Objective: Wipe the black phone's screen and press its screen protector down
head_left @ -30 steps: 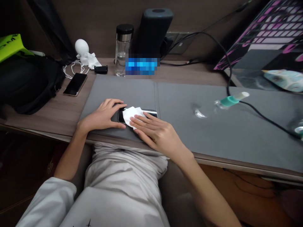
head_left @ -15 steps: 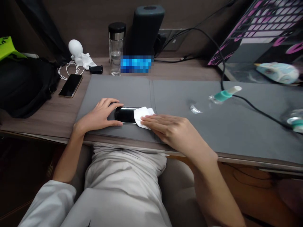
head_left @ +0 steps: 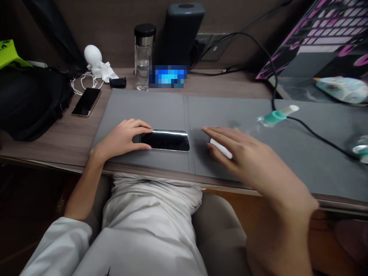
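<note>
A black-screened phone (head_left: 170, 140) lies flat, screen up, on a grey desk mat (head_left: 149, 103). My left hand (head_left: 123, 137) grips the phone's left end, with the thumb at the near edge and the fingers at the far edge. To the right of the phone, my right hand (head_left: 238, 149) is apart from it and slightly above the mat. A folded white tissue (head_left: 220, 148) is between its thumb and fingers, and part of the tissue is hidden by the hand.
A second phone (head_left: 87, 102) lies at the left beside a black bag (head_left: 31, 99). Behind the mat stand a glass bottle (head_left: 143, 57) and a dark upright box (head_left: 184, 34). A small spray bottle with a green collar (head_left: 277, 115) and a black cable (head_left: 316, 138) are at the right.
My right hand has slid the tissue rightward along the phone and off its right end. The whole screen now shows. My left hand has kept its place at the phone's left end.
</note>
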